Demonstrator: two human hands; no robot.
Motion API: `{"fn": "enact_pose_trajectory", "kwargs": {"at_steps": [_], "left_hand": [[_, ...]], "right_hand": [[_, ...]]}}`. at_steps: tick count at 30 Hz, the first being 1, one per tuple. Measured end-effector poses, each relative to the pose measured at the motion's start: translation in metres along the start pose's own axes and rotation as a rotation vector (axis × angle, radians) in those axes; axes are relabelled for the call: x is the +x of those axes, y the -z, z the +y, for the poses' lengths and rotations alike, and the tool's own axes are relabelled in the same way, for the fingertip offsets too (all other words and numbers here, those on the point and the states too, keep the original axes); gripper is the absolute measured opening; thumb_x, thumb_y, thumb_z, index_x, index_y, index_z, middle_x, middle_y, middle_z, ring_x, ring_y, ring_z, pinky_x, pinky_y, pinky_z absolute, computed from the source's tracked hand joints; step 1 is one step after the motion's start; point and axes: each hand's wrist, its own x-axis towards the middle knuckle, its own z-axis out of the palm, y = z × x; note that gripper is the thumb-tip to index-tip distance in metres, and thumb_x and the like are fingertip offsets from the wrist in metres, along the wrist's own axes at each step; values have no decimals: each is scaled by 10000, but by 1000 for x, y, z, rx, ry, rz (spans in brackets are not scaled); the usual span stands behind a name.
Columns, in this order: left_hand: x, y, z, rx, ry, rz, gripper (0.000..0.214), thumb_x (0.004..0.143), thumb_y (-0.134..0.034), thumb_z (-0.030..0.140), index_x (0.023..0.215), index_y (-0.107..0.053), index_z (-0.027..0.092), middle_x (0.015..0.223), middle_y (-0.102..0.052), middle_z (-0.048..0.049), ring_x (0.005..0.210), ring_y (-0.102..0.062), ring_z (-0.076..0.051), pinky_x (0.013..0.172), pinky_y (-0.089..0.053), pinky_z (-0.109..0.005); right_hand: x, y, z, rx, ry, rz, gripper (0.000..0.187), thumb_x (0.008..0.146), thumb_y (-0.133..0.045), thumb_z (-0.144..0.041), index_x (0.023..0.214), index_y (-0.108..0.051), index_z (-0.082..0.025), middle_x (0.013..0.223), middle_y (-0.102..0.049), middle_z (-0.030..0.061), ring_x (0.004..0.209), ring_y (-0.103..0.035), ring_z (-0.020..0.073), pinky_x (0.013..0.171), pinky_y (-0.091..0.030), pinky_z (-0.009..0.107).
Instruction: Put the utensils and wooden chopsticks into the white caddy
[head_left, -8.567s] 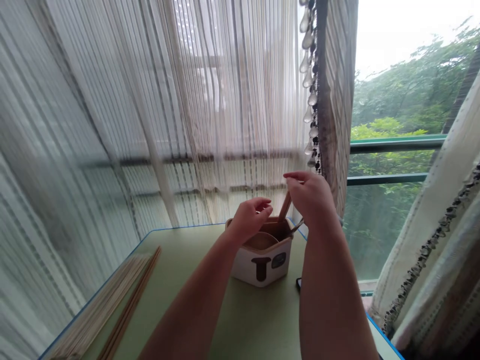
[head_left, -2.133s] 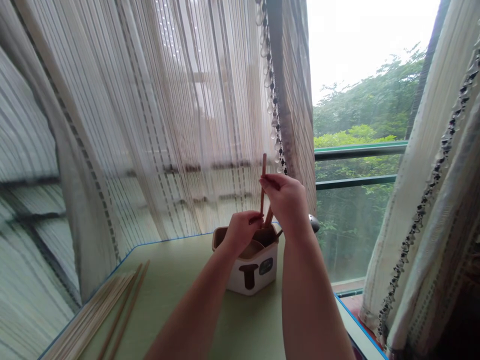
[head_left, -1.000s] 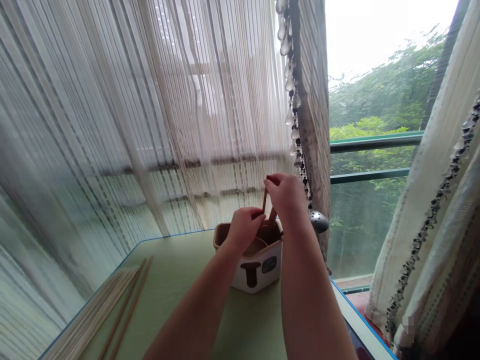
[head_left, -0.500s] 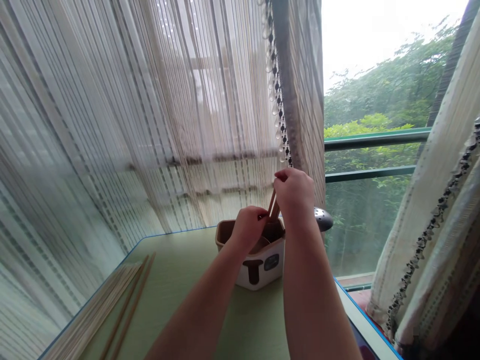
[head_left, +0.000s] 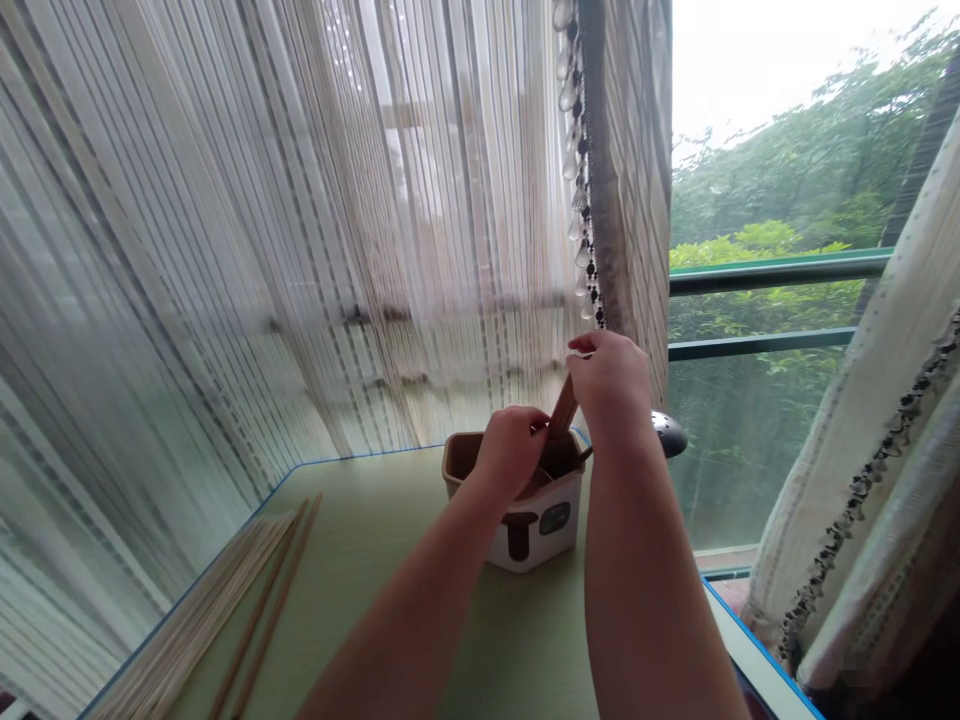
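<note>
A white utensil holder (head_left: 556, 545) with a brown rim stands toward the far side of the table. Reddish-brown chopsticks (head_left: 563, 408), held close together, slant up out of it. My right hand (head_left: 613, 378) is closed around their upper end. Lower down, at the holder's opening, my left hand (head_left: 513, 448) pinches the same chopsticks, its fingertips partly hidden. How many there are I cannot tell. A metal slotted spoon (head_left: 670, 434) sticks out to the right behind my right forearm, its handle leading toward the holder.
On the left of the pale green table (head_left: 375, 520) lie two longer brown chopsticks (head_left: 274, 590) beside a spread of thin pale sticks (head_left: 206, 600). A striped sheer curtain (head_left: 420, 230) hangs behind the table. At the right are a window railing (head_left: 780, 270) and another curtain (head_left: 847, 420).
The view has turned slightly left, so everything sits further right. Between my hands the chopsticks now look like a thicker, closer bundle. Both hands keep their places at the holder.
</note>
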Motion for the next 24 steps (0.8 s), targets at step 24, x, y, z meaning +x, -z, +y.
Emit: {"fn": "enact_pose_trajectory", "kwargs": {"at_steps": [24], "left_hand": [[-1, 1, 2, -9, -28, 16, 106, 743, -577, 216, 766, -672, 175, 717, -658, -26, 656, -557, -132, 633, -404, -257]], "right_hand": [[-5, 6, -14, 283, 86, -55, 170, 688, -594, -289, 768, -674, -162, 697, -642, 46, 684, -591, 186, 701, -457, 366]]}}
